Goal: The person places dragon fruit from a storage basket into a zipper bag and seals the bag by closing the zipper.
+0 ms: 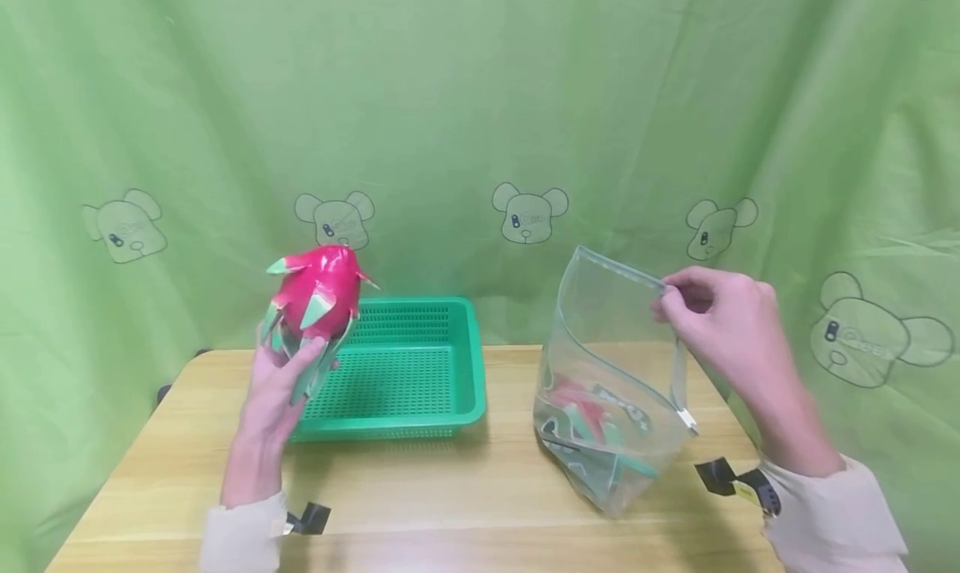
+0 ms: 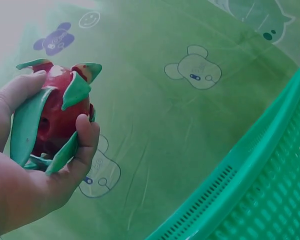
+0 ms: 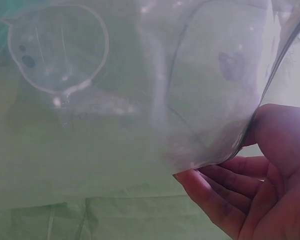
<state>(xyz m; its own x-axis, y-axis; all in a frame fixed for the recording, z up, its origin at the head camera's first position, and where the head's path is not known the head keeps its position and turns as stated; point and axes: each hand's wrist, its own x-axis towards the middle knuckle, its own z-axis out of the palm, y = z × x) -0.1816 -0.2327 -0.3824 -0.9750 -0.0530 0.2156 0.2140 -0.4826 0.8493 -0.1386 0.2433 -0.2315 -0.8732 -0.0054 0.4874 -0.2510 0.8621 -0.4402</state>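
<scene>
A pink-red dragon fruit (image 1: 335,283) with green-tipped scales is gripped in my left hand (image 1: 273,389), raised at the left above the table. In the left wrist view the thumb and fingers curl round the fruit (image 2: 60,117). On the right, my right hand (image 1: 731,323) pinches the top edge of a clear zip bag (image 1: 607,323) between thumb and fingers. The bag's mouth stands open, and a white slider hangs at its right side. Through the clear wall a red and green thing (image 1: 581,410) shows inside, partly blurred by the plastic.
A green perforated plastic basket (image 1: 471,364) stands on the wooden table (image 1: 420,506) between the hands, partly behind the left hand and the fruit. Behind the table hangs a green curtain (image 1: 450,98) printed with bear heads.
</scene>
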